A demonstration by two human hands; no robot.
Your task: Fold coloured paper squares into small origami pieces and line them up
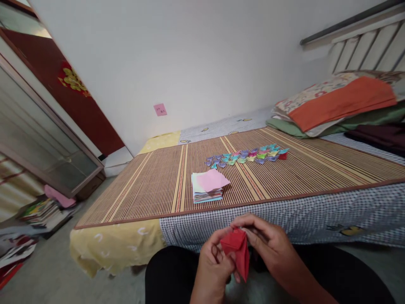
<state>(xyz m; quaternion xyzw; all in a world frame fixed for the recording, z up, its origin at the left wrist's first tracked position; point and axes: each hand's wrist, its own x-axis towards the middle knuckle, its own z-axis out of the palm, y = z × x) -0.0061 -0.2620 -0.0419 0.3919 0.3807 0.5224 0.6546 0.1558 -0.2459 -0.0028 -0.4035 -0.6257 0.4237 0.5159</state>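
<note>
A piece of folded red origami paper [238, 249] is held between my two hands, above my lap. My left hand [215, 261] grips its lower left side, with the thumb pressed on the front. At the top right edge, the fingertips of my right hand [268, 240] pinch the paper. Beyond my hands, a stack of coloured paper squares [207, 188] lies on the bamboo mat, a pink sheet turned askew on top. Rows of small folded paper pieces [249, 156] in several colours stand farther back on the mat.
The bamboo mat [152, 181] covers a bed against the white wall. Folded bedding with an orange band [344, 103] is piled at the back right. Books and papers [42, 215] lie low at the left, near a glass-fronted cabinet [60, 139]. My knees are below the bed's front edge.
</note>
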